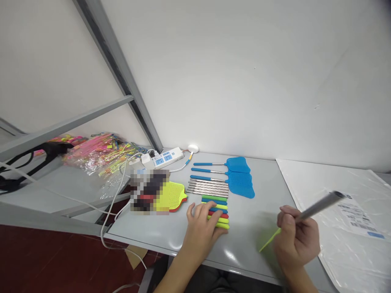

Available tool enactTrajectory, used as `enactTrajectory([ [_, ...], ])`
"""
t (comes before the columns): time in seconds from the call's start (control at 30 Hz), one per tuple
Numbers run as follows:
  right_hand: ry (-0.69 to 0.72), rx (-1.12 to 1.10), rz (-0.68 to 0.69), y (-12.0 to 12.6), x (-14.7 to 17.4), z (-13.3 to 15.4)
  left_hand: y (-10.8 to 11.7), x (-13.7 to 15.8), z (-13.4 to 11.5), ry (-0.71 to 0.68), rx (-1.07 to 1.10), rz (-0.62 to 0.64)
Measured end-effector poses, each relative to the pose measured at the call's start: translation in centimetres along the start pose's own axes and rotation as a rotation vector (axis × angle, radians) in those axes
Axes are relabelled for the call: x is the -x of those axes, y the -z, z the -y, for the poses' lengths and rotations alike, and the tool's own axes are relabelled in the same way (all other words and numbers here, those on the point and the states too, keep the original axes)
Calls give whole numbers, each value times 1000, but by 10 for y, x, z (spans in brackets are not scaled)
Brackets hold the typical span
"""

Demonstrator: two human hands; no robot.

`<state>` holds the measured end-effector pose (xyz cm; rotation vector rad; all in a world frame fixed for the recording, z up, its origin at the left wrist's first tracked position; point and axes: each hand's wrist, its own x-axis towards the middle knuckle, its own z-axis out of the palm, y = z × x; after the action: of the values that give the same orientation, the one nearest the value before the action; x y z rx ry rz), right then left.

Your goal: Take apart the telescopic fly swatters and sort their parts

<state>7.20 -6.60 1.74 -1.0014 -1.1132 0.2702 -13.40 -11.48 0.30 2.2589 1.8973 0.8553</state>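
My left hand [201,219] lies over a row of coloured handles [221,206] in green, blue, yellow and red. Its fingers curl over the row, and its thumb presses the near yellow-green handle. My right hand [297,240] is closed round a fly swatter, whose silver rod [320,206] points up toward me. A thin yellow-green part [269,241] sticks out below that hand, seen edge-on. Beyond the handles lie bare metal rods [209,188] side by side. Past these are several blue fly swatters [241,183] with rods and handles attached. Yellow swatter heads [175,195] lie left, over a red one.
A power strip [168,158] with plugs and white cables stands at the back left. Bags of colourful parts [97,156] fill the left shelf behind a grey metal frame [122,73]. A white plastic package [342,252] covers the right side. A pixelated patch hides something beside the yellow heads.
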Motion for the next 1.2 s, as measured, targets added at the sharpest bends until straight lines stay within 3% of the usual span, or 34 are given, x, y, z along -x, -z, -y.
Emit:
enactTrajectory([
  [0.1,37,-100,-69,-3,-3,-1,-5,-5,-10,-46,12,-6],
  [0.4,87,0,61,2,0,-12,-21,-2,-31,-163,155,-160],
  [0.53,166,39,-181,2,-7,-7,-18,0,-34,-196,266,-121],
  [0.63,139,-39,-264,4,-9,1,-17,0,-41,-127,468,-103],
  [0.7,-16,-164,-244,5,-7,9,-15,-4,-50,32,690,-107],
  [0.83,-461,-245,-78,7,1,28,0,-18,-69,448,1240,12],
  [0.93,-649,-346,165,7,4,34,19,-24,-73,686,1495,179],
  [1.07,-769,-405,458,6,3,29,41,-18,-65,774,1429,17],
  [1.2,-780,-449,545,4,6,31,49,-7,-58,760,1421,-68],
])
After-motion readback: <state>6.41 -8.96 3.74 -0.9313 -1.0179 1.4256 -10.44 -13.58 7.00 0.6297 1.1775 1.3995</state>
